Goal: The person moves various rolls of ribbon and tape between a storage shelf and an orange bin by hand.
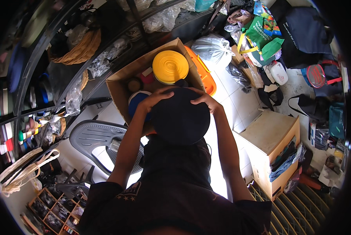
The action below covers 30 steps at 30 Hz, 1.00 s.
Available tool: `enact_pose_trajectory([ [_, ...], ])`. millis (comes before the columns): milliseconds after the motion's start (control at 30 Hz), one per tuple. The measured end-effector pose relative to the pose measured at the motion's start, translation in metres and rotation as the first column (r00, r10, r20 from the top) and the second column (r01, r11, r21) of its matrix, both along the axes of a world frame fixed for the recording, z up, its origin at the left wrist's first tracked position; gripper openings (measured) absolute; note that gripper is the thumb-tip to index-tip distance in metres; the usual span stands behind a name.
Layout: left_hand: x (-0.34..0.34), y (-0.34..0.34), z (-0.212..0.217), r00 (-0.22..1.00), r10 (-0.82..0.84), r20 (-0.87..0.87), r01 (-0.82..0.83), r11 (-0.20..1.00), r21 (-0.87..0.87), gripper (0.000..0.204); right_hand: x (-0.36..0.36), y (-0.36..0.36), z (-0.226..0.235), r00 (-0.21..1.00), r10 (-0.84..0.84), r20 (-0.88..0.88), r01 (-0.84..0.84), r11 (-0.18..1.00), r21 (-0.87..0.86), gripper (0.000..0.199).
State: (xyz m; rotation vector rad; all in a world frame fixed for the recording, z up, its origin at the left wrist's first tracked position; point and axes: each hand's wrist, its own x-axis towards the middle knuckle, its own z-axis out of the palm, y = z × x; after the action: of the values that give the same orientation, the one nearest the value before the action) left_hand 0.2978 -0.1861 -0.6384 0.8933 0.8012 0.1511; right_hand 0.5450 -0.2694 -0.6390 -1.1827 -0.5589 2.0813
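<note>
A large dark round roll (181, 119), flat-topped like a coil of strap, is held up before my body. My left hand (155, 100) curls over its far left edge, thumb on top. The far right edge is gripped by my right hand (206, 102), also with the thumb on top. Just beyond my hands stands an open cardboard box (118, 85). Inside it a yellow coil of strap (170, 66) lies at the top, and a blue roll with a white rim (138, 102) is partly hidden behind my left forearm.
A grey plastic chair (93, 137) stands at left, beside shelves (17, 113) of rolls and bags. Behind the box are an orange container (207, 83) and a white plastic bag (212, 49). A wooden cabinet (271, 133) stands at right, with bags piled beyond it.
</note>
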Motion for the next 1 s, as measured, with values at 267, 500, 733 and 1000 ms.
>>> enact_pose_trajectory([
  [267,0.005,0.017,0.036,0.998,-0.051,0.032,0.024,0.827,0.562,0.044,0.007,0.003,0.002,0.989,-0.105,0.103,0.099,0.993,0.063,0.056],
  [500,-0.014,0.016,0.119,0.997,0.043,-0.059,0.028,0.518,0.855,0.044,-0.016,0.02,0.106,0.929,-0.132,0.347,-0.036,0.898,0.438,0.05],
  [733,-0.015,0.017,0.155,0.926,0.081,-0.369,0.352,0.169,0.921,0.052,-0.042,0.045,0.14,0.804,-0.04,0.594,-0.353,0.772,0.529,0.049],
  [1000,-0.036,-0.007,0.163,0.86,0.275,-0.43,0.42,0.098,0.902,0.057,-0.065,0.036,0.135,0.802,-0.207,0.56,-0.267,0.715,0.646,0.049],
])
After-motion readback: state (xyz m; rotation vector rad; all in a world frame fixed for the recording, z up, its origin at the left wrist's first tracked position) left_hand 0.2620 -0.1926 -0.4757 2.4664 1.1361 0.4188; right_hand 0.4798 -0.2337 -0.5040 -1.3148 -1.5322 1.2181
